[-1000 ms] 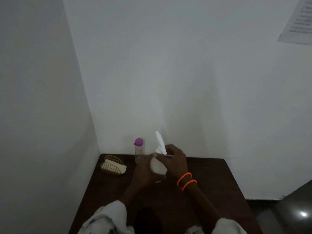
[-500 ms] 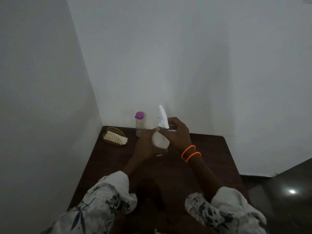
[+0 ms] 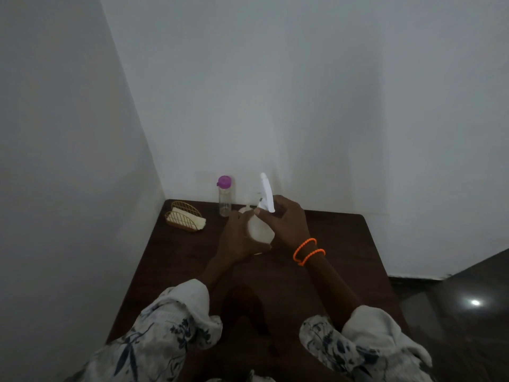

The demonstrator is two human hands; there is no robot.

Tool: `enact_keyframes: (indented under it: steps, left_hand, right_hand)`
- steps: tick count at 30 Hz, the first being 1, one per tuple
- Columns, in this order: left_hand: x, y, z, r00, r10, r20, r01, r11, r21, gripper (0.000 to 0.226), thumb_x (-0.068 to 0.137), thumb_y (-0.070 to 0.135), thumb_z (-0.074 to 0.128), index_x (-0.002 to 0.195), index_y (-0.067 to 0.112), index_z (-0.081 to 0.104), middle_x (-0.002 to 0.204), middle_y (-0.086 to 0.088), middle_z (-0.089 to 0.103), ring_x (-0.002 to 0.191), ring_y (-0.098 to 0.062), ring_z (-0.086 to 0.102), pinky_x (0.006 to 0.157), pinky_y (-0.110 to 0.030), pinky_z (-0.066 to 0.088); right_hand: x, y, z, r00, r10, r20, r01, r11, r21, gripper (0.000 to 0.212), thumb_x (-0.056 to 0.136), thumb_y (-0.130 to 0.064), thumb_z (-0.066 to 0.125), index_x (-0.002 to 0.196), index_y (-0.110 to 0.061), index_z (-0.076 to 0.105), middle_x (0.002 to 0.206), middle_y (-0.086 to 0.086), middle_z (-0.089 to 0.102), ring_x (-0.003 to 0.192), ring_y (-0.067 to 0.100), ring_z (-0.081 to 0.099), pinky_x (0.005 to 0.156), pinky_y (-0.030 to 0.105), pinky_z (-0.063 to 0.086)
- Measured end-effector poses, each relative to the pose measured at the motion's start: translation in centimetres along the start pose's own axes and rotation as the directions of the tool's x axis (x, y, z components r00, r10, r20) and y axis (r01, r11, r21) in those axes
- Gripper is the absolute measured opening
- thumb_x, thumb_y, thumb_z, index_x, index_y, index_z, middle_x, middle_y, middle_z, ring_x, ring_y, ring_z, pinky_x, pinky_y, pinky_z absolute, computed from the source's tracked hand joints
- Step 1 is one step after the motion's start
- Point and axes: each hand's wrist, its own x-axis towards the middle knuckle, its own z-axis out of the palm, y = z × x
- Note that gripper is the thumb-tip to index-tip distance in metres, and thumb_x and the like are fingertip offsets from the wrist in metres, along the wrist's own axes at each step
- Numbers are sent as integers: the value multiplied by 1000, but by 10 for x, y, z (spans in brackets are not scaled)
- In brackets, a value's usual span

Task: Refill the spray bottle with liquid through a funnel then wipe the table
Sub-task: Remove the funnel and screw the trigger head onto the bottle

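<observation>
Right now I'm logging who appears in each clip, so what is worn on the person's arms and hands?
Both hands, the left hand and the right hand, are bare: no gloves, and no rings can be made out. The right wrist carries two bright orange beaded bangles. Both forearms are uncovered, with loose white sleeves printed with dark blue leaves pushed up toward the elbows.

No legible txt or labels anywhere.

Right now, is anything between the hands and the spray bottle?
No. The left hand already holds the spray bottle body, and the right hand grips its trigger head. The purple-capped bottle stands apart behind them.
</observation>
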Motion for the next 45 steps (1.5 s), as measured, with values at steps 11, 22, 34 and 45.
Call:
enact_keyframes:
  steps: [11, 22, 34, 45]
  left_hand:
    - [-8, -13, 18, 999, -44, 28, 46, 998, -43, 107, 54, 41, 100, 145, 17, 48, 138, -6, 48, 124, -17, 48, 102, -35, 47]
    - [-15, -22, 32, 998, -44, 46, 47, 997, -67, 103, 54, 35, 101, 142, 16, 51, 130, -1, 48, 118, -13, 45, 92, -29, 43]
    - [-8, -20, 43, 997, -46, 66, 52, 994, -91, 102, 55, 36, 100, 143, 24, 50, 136, 0, 46, 123, -14, 47, 99, -33, 49]
    - [-10, -17, 60, 996, -72, 48, 75, 996, -56, 112, 55, 43, 99, 150, 21, 45, 125, -1, 49, 113, -16, 53, 91, -34, 54]
  right_hand:
    - [-12, 13, 1, 998, 55, 30, -55, 998, 19, 29, 79, -31, 83, 103, -17, 74, 93, -6, 75, 87, 3, 69, 77, 24, 57]
    - [-20, 30, 1, 991, 120, 54, -122, 992, 26, 37, 78, -37, 81, 109, -18, 74, 100, -6, 75, 94, 3, 70, 83, 29, 58]
    - [-15, 48, 1, 996, 93, -2, -93, 993, -68, 25, 79, -35, 80, 86, -14, 70, 81, -3, 69, 77, 10, 66, 69, 33, 55]
    - [-20, 52, 8, 967, 167, -192, -182, 982, -58, 29, 72, -36, 87, 76, -21, 62, 73, -10, 61, 68, 2, 58, 59, 11, 42]
